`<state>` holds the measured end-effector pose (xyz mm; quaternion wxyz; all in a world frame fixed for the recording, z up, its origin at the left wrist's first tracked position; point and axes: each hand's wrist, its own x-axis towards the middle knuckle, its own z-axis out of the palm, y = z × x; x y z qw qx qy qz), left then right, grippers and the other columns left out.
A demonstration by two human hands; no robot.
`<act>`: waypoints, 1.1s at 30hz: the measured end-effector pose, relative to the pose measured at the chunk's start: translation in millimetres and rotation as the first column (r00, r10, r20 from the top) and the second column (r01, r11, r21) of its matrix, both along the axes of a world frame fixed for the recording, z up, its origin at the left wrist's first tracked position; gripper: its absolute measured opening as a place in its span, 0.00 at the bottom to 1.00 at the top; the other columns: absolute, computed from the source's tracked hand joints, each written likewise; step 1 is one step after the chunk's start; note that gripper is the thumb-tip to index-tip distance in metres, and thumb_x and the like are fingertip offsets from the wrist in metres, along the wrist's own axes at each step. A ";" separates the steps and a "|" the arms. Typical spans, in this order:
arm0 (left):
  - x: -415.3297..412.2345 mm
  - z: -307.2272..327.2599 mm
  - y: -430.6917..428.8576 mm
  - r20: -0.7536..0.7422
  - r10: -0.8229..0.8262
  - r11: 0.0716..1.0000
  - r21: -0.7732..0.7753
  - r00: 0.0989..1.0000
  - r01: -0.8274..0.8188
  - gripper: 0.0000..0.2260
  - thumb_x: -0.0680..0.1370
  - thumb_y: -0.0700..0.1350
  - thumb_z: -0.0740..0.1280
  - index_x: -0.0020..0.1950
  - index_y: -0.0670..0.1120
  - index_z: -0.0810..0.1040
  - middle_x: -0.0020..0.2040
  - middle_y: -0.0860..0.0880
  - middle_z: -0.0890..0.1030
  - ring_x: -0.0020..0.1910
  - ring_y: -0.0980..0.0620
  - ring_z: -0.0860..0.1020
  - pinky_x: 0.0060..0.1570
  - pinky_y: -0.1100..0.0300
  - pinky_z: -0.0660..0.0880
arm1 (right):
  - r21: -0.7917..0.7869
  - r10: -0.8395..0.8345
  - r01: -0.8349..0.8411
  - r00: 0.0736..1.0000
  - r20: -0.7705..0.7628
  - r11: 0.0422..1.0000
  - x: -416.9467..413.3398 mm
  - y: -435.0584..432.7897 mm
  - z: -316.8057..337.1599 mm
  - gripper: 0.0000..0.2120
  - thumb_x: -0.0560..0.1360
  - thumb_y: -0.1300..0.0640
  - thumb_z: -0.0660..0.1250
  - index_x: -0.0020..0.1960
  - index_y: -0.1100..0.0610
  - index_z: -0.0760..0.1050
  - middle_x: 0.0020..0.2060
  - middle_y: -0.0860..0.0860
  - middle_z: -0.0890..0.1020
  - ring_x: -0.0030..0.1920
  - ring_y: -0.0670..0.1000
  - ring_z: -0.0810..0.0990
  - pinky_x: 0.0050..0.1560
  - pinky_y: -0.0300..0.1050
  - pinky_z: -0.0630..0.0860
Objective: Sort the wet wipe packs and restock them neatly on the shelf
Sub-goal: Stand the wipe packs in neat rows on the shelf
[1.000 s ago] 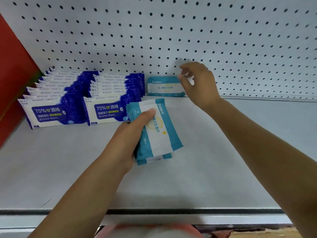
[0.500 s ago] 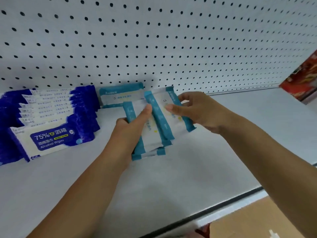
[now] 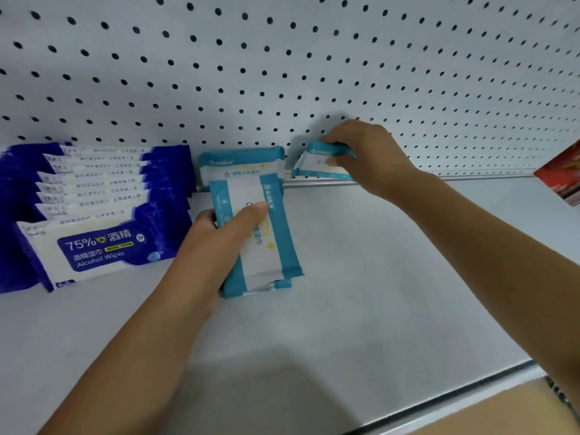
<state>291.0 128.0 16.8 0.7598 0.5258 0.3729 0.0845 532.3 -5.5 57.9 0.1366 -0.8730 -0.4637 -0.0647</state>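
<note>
My left hand (image 3: 219, 243) grips a small stack of teal-and-white wipe packs (image 3: 263, 246) above the middle of the white shelf (image 3: 376, 293), thumb across the top pack. Behind the stack, one teal pack (image 3: 238, 166) stands upright against the pegboard. My right hand (image 3: 367, 158) pinches another teal pack (image 3: 317, 163) right beside it, at the foot of the pegboard. Rows of dark blue alcohol wipe packs (image 3: 94, 221) stand at the left.
The white pegboard back wall (image 3: 282, 58) rises behind the shelf. A red box (image 3: 561, 177) sits at the shelf's far right edge. The shelf's front lip (image 3: 455, 400) runs across the lower right.
My right hand took the top teal pack off the stack in my left hand and carried it back to the pegboard, to the right of the standing pack. The view shifted right.
</note>
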 end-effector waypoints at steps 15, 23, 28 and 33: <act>-2.9 5.1 -1.5 -0.017 0.012 1.000 -0.013 1.000 -0.012 0.19 0.74 0.57 0.76 0.61 0.54 0.78 0.49 0.52 0.88 0.48 0.48 0.87 0.49 0.45 0.84 | -0.034 0.029 -0.025 0.991 0.134 0.999 1.8 -4.0 -17.6 0.16 0.72 0.58 0.76 0.59 0.55 0.79 0.53 0.54 0.81 0.53 0.59 0.76 0.54 0.53 0.74; -16.7 15.4 1.7 0.104 -0.005 0.999 -0.035 0.995 0.009 0.10 0.82 0.49 0.68 0.56 0.43 0.76 0.63 0.45 0.84 0.62 0.43 0.82 0.56 0.49 0.80 | 0.128 -0.034 0.016 0.989 0.141 0.992 4.3 -5.3 -33.0 0.09 0.75 0.57 0.73 0.51 0.59 0.76 0.46 0.53 0.79 0.44 0.56 0.78 0.45 0.55 0.78; -3.6 14.8 1.0 0.072 0.027 0.981 -0.196 0.997 -0.013 0.07 0.84 0.42 0.62 0.55 0.40 0.77 0.62 0.40 0.84 0.62 0.40 0.82 0.60 0.44 0.78 | 0.390 -0.155 0.259 0.948 -0.278 0.884 -44.6 -14.6 -15.8 0.10 0.79 0.49 0.69 0.50 0.57 0.79 0.43 0.48 0.84 0.44 0.46 0.82 0.50 0.40 0.79; 2.3 -1.7 -14.8 0.081 -0.058 0.990 -0.123 0.995 0.067 0.18 0.79 0.50 0.71 0.69 0.51 0.76 0.56 0.49 0.87 0.53 0.46 0.86 0.54 0.43 0.83 | 0.181 -0.069 0.295 0.671 -0.738 0.938 -116.7 -24.7 -2.5 0.23 0.71 0.36 0.72 0.45 0.57 0.79 0.39 0.51 0.86 0.41 0.52 0.86 0.48 0.54 0.84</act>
